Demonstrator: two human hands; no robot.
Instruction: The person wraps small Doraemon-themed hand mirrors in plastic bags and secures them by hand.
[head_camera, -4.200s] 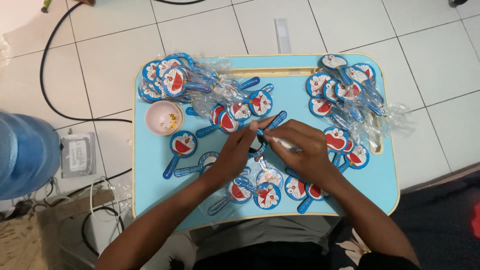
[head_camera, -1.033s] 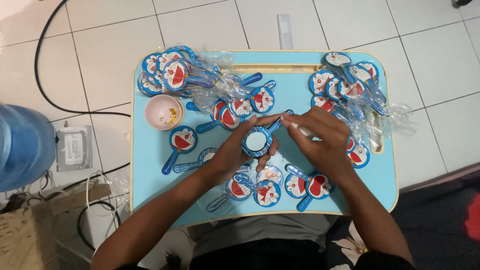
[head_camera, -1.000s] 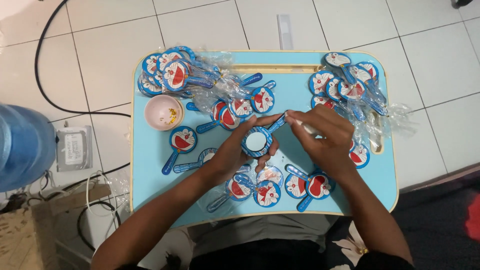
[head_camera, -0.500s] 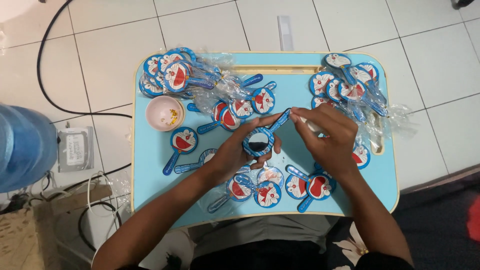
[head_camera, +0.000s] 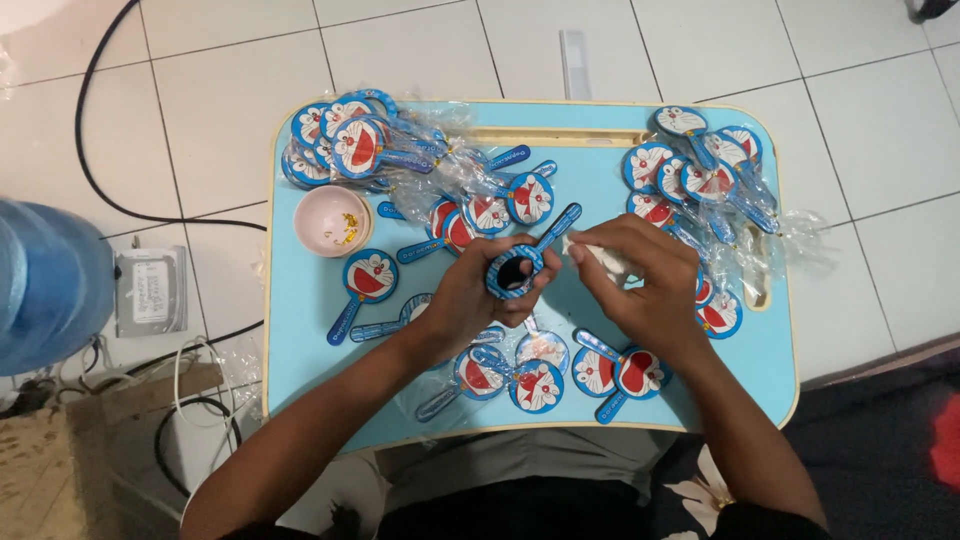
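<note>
1. My left hand (head_camera: 470, 295) is closed around a small hand mirror (head_camera: 515, 270) with a blue frame and a blue handle. I hold it just above the middle of the light blue surface (head_camera: 600, 190).
2. The round part of the mirror looks dark in the middle, and its handle points up and to the right.
3. My right hand (head_camera: 645, 280) is closed on a white cloth (head_camera: 595, 250), pinched between the fingers. The cloth is just beside the mirror's handle; I cannot tell if it touches.
4. The two hands are close together, almost meeting over the mirror.
5. A small pink bowl (head_camera: 333, 220) stands at the left of the surface, with some little yellow pieces inside.
6. One pile of cartoon mirrors in clear wrappers (head_camera: 350, 145) lies at the far left corner, and another pile (head_camera: 700, 180) at the far right.
7. More mirrors (head_camera: 535, 380) lie near my side, below my hands.
8. A blue water bottle (head_camera: 45, 285) stands on the white tiled floor (head_camera: 220, 80) at the left, near black cables (head_camera: 100, 190).
</note>
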